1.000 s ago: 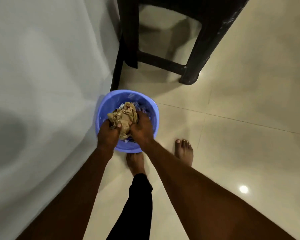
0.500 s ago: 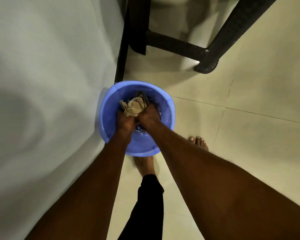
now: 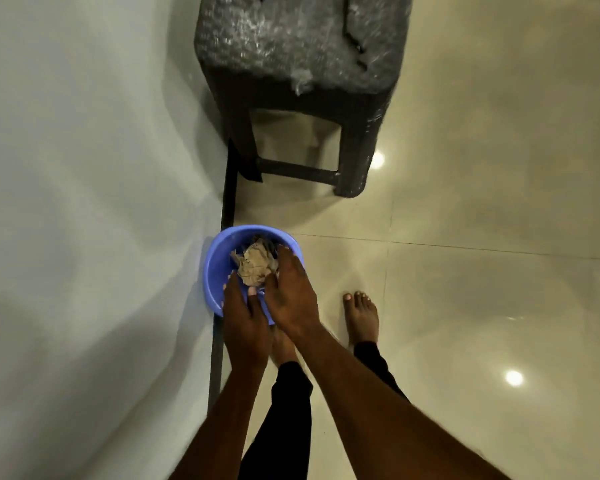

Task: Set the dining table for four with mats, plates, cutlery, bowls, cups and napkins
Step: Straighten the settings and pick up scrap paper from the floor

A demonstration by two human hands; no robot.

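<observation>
A round blue plastic bin [image 3: 212, 268] stands on the floor against the wall. A crumpled wad of brown paper [image 3: 256, 267] lies inside it on top of other scraps. My left hand [image 3: 245, 318] hovers over the bin's near rim with its fingers stretched out and nothing in it. Beside it, my right hand [image 3: 291, 294] is spread flat over the bin's right side, its fingertips at the far rim, just beside the paper.
A dark plastic stool [image 3: 298, 46] wrapped in bubble film stands beyond the bin. A pale wall [image 3: 84, 202] with a black skirting [image 3: 228, 188] runs along the left. My bare feet [image 3: 361, 313] stand on glossy cream floor tiles [image 3: 482, 271] right of the bin.
Both hands were pressing the brown paper down into the bin. They have since let go and lifted, fingers open. The view has risen and now shows the stool's top.
</observation>
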